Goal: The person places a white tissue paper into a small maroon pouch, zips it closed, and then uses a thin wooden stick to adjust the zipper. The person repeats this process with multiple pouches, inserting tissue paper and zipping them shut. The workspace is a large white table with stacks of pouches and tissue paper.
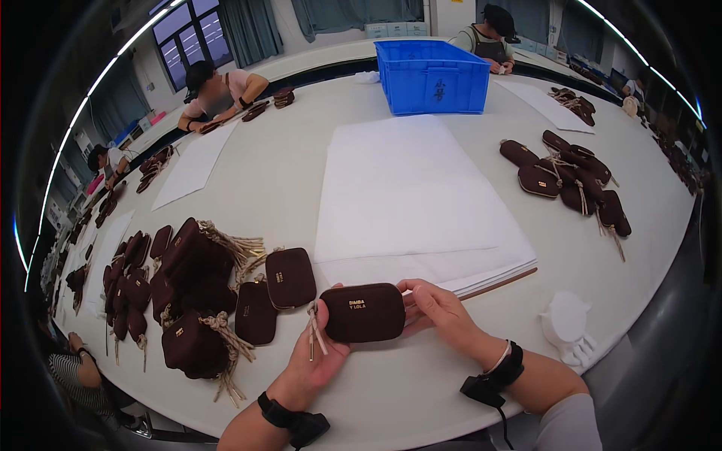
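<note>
Between my two hands is a small dark brown zip pouch (364, 319), its front with gold lettering facing up. My left hand (327, 347) is closed on its left end, where a beige cord tassel (316, 331) hangs down over the fingers. At the pouch's right end my right hand (436, 310) grips the edge, thumb on the near side and fingers partly hidden behind. Just left of it, two flat brown pouches (291, 278) lie on the table beside a tall heap of brown pouches (197, 263) with cord tassels.
Stacked white sheets (414, 195) lie ahead of my hands. Brown pouches with cords (575, 177) are scattered at the right. A blue plastic crate (432, 79) stands at the far side. A white object (565, 323) sits near the right edge. Several people work around the long table (278, 180).
</note>
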Available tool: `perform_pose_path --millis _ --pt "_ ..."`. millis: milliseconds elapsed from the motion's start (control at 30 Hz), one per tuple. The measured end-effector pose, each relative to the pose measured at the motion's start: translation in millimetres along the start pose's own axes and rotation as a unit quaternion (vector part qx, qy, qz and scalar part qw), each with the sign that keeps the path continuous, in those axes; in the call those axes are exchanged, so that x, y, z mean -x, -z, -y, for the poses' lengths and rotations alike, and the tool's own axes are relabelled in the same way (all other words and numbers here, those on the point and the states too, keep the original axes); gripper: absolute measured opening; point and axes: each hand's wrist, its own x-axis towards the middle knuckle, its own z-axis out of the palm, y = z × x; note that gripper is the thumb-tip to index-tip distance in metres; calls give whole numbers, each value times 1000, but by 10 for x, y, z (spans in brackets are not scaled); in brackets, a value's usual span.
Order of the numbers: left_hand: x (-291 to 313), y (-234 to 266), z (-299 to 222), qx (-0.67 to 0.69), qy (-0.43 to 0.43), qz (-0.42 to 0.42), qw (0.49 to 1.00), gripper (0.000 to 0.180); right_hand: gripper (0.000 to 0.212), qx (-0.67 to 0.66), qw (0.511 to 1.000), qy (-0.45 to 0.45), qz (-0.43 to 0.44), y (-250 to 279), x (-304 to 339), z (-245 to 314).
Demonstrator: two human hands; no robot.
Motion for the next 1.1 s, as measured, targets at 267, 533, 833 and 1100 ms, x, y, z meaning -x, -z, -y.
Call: perform_pose_path --millis 267,533,833,1100 --pt "26 -94 -85 41 47 54 997 76 65 148 989 15 13 -116 31 9" --pt "4 -59 -91 53 55 61 995 71 57 116 993 15 7 -87 18 -50" --pt "-8 -19 -82 38 54 64 996 58 55 28 999 -24 -1 -45 -9 -65" --pt "-1 -12 -73 10 49 61 997 54 70 127 992 1 15 -110 44 -6"
